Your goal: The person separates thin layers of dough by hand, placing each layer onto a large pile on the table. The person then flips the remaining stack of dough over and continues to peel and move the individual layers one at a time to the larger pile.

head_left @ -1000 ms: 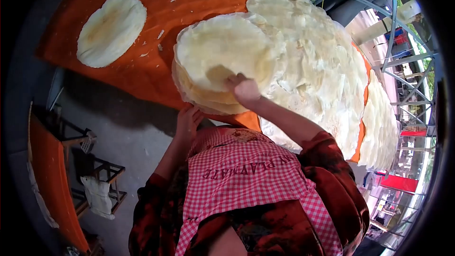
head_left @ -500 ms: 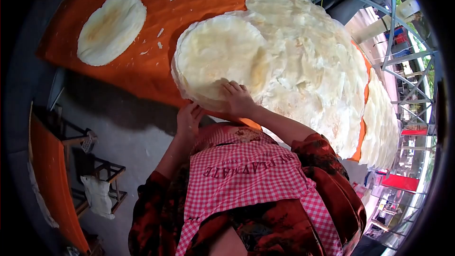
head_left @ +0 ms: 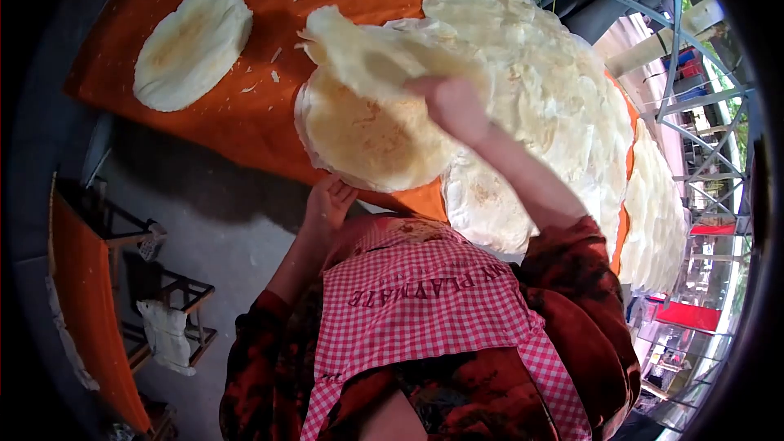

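Observation:
A thin pale round sheet (head_left: 367, 53) hangs lifted and folding from my right hand (head_left: 453, 104), whose fingers are wrapped round its near edge. Below it, a stack of similar round sheets (head_left: 371, 135) with brownish patches lies on the orange cloth (head_left: 269, 131). At the near edge of that stack is my left hand (head_left: 331, 200), fingers bent together against the rim; what they pinch, if anything, is hidden.
One separate round sheet (head_left: 192, 49) lies at the left end of the cloth. Many overlapping sheets (head_left: 547, 114) cover the right side. Wooden stools (head_left: 188, 302) stand on the floor at lower left, near another orange surface (head_left: 90, 310). Metal framework (head_left: 694, 98) is at right.
My right hand has risen and moved right, peeling the top sheet off the stack and exposing the browner one beneath. My left hand has barely moved.

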The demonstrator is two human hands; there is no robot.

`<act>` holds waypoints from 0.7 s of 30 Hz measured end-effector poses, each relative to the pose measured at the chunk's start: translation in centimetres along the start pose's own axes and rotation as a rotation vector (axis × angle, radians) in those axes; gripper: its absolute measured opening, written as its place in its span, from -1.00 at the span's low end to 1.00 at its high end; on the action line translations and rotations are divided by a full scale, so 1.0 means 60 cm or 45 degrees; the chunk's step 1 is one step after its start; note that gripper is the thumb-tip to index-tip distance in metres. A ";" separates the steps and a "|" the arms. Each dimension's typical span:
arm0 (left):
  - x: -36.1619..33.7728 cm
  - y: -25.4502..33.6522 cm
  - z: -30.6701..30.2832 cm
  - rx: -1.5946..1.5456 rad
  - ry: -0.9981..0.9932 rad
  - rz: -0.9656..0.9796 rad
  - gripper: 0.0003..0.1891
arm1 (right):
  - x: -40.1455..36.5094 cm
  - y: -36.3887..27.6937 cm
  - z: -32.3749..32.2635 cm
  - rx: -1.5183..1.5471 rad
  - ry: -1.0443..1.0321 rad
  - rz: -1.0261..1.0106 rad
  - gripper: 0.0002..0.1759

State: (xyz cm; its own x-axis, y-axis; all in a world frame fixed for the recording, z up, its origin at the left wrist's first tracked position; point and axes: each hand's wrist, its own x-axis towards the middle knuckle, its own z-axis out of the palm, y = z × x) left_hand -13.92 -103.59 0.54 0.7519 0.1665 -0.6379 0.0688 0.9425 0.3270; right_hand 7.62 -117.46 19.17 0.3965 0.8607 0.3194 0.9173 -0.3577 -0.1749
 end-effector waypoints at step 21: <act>0.030 -0.023 0.057 0.282 -0.239 0.453 -0.52 | -0.127 -0.013 0.186 0.370 -0.389 0.219 -0.69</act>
State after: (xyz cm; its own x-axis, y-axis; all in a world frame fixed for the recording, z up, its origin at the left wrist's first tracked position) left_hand -10.43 -105.60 1.30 0.8585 0.3942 -0.3280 -0.0922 0.7479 0.6574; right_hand 3.47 -119.67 6.47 0.4734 0.8806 -0.0188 0.7734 -0.4258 -0.4696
